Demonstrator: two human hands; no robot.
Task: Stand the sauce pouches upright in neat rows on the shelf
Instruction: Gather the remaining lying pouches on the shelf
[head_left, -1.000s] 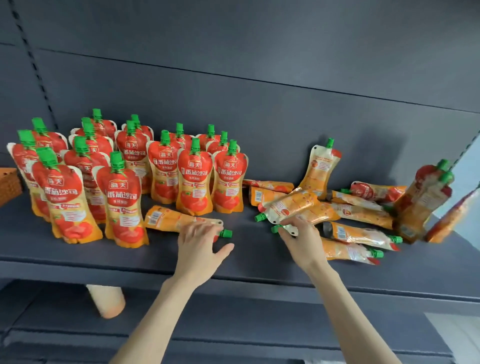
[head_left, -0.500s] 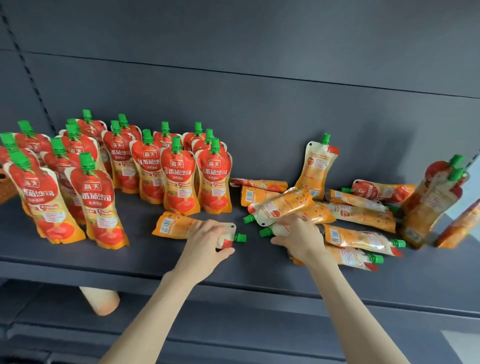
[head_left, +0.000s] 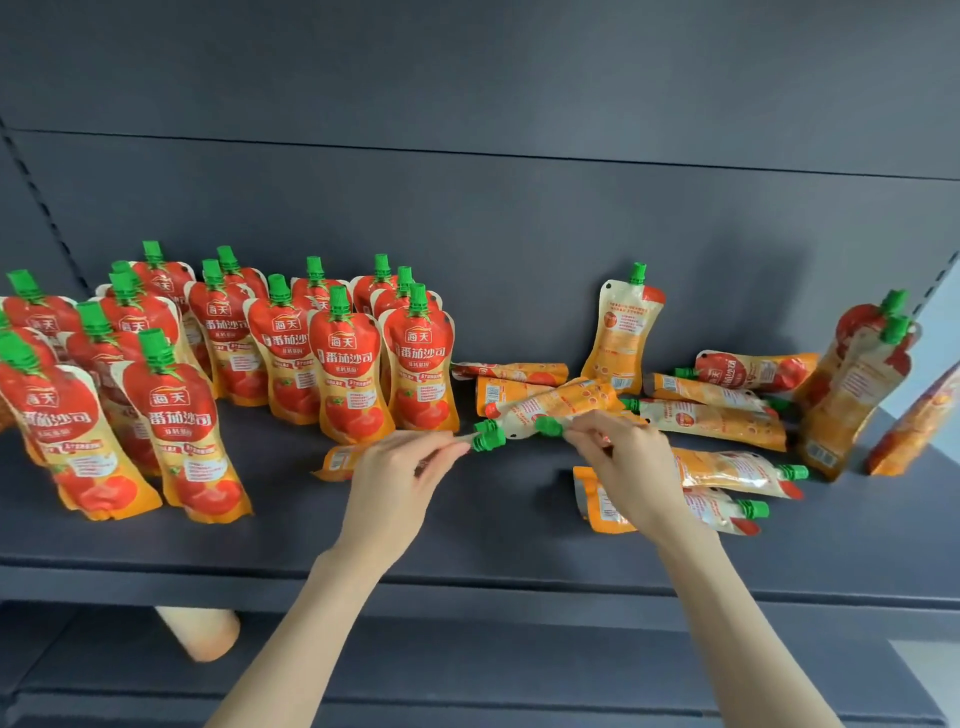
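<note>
Left hand (head_left: 400, 483): reaches in over the front edge, fingers and thumb closed on the neck end of a flat-lying orange plastic sauce pouch (head_left: 336, 460); its green screw cap (head_left: 480, 444) sticks out just past the fingertips.
Right hand (head_left: 626, 467): thumb and fingers pinch a second lying pouch (head_left: 549, 427) at the neck, right behind its green spout; the hand covers most of that pouch's body.
Held pouches: both low over the dark grey metal shelf (head_left: 467, 540), near its middle, spouts pointing left, close to each other.
Standing pouches (head_left: 353, 374): red-and-orange tomato-print pouches with green caps, upright in several rows on the left half of the shelf, printed fronts facing out.
Loose pouches (head_left: 711, 415): orange pouches lying flat and overlapping on the right half, behind and beside the right hand, spouts pointing different ways.
Back-facing pouch (head_left: 621, 338): upright against the dark grey back panel (head_left: 467, 208), behind the loose ones.
Leaning pair (head_left: 852, 384): two pouches tilted at the far right end, touching each other.
Below: a pale peach rounded object (head_left: 200, 631) under the shelf edge; what it is cannot be told.
</note>
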